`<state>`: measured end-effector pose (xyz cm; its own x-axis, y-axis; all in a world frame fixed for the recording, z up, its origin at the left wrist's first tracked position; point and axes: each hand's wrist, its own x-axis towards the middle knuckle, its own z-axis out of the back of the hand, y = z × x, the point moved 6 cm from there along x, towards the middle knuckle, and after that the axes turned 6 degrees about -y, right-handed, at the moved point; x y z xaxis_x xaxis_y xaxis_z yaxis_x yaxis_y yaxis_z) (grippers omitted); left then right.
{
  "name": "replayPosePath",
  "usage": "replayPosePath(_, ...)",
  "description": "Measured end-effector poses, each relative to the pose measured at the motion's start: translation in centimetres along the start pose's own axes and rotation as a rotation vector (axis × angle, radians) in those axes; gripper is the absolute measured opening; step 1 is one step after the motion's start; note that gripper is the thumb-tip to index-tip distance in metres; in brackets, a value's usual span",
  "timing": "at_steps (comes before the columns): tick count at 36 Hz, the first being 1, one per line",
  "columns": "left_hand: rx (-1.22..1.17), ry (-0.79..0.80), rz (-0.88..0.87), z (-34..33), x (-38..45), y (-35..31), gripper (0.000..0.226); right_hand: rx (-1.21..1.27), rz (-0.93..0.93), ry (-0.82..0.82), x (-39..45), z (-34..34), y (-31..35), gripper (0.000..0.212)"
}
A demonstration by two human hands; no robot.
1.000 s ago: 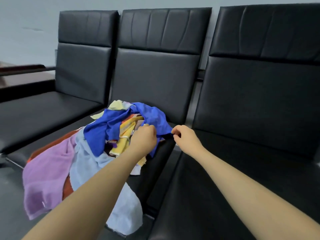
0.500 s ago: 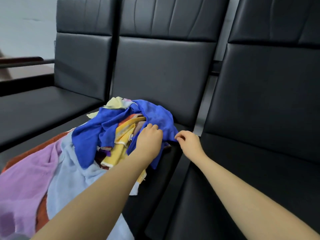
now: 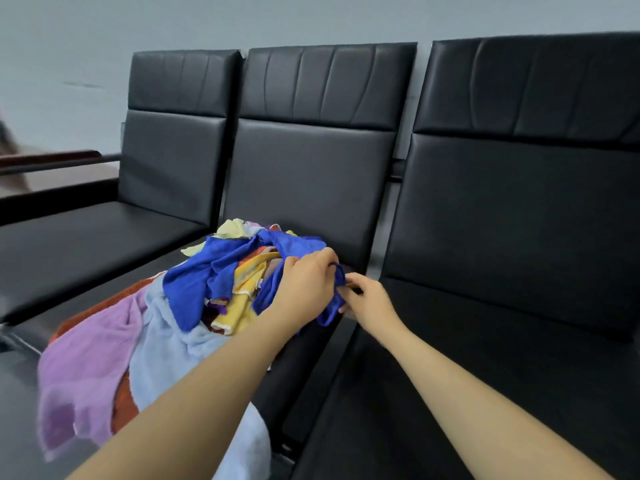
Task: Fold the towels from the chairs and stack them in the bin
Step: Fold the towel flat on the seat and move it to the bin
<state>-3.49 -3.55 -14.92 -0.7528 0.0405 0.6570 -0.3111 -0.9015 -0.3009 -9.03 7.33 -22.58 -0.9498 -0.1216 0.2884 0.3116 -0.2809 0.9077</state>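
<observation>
- Three black chairs point(image 3: 311, 188) in a row; no bin in view.
- Towel pile point(image 3: 145, 341) covers the middle seat, spilling off its front edge.
- Blue towel point(image 3: 221, 271) on top of the pile, tangled with a yellow towel point(image 3: 239, 306).
- Left hand point(image 3: 304, 285) grips a bunch of blue cloth; right hand point(image 3: 372, 303) pinches its edge.
- Advice: find a corner with each hand, lift clear — the yellow one may drag along.
- No readable labels or writing.
</observation>
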Motion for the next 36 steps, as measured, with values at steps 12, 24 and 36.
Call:
replayPosePath(12, -0.353, 0.059, 0.095, -0.4, 0.3, -8.8, 0.014, -0.067, 0.048, -0.377, -6.2, 11.8, 4.6, 0.018)
replayPosePath(24, -0.398, 0.203, -0.067, -1.5, -2.0, -18.9, 0.011, -0.601, -0.026, -0.393, -14.8, 22.8, 5.8, 0.022)
replayPosePath(36, -0.323, 0.348, -0.365, -0.3, -5.1, -25.3, 0.040, -0.640, -0.105, -0.444, -20.8, 28.3, 6.9, 0.019)
